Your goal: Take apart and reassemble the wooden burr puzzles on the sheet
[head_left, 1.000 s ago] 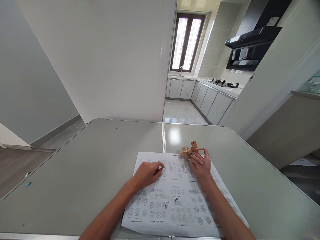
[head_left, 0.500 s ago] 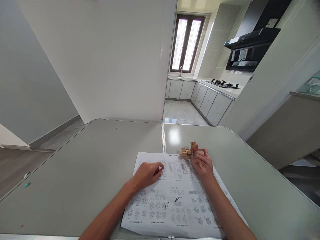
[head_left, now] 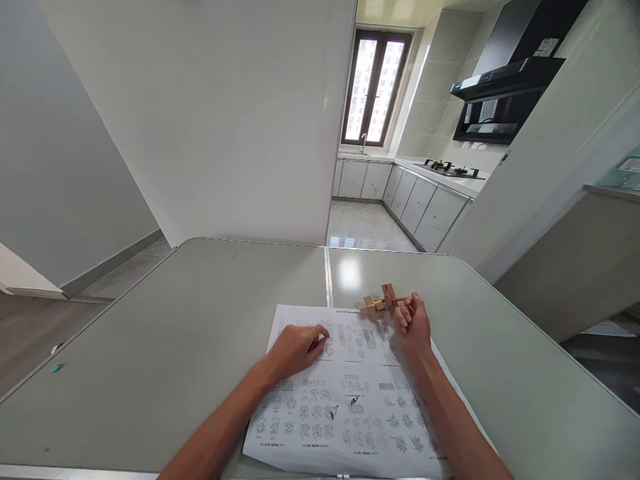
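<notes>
At grey bench [head_left: 200,320] facing a kitchen [head_left: 400,197], now curls right hand [head_left: 414,325], splayed a second ago, around end bar of wooden puzzle [head_left: 379,303] at printed sheet [head_left: 350,407]'s far edge, likely a fresh grip; rests left hand [head_left: 295,347] loosely fisted on sheet.

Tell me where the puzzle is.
Head view, right of centre: the puzzle lies at the far edge of the sheet, the right hand gripping its right end.
</notes>
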